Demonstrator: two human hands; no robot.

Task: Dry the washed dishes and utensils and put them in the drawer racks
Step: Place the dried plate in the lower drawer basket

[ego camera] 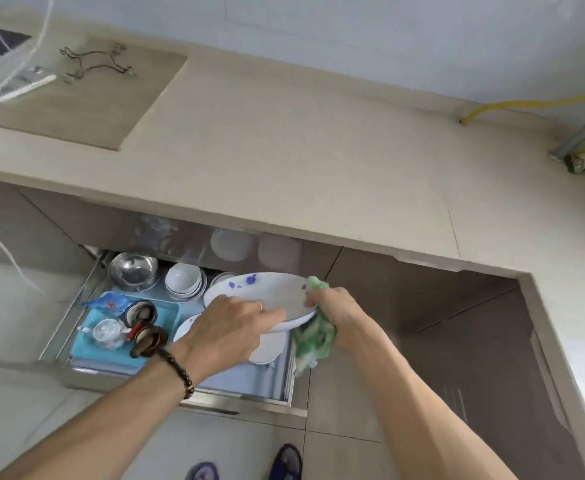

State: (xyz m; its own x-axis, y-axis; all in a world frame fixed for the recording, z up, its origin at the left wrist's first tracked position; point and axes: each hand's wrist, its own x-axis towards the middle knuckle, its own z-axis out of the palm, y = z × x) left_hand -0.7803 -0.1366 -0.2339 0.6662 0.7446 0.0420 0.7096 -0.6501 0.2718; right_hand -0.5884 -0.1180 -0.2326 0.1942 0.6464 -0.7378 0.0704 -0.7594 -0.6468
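Below, steel bowl (132, 270) beside stacked bowls (183, 280).

The open drawer (59, 341) holds a steel bowl (132, 270) far left, stacked white bowls (183, 281) beside it, and a blue tray (86, 344) near left.

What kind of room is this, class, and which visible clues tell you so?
Most likely a home kitchen. A pale countertop runs above an open drawer stocked with stacked white bowls and a steel bowl, while the person wipes a plate with a green cloth.
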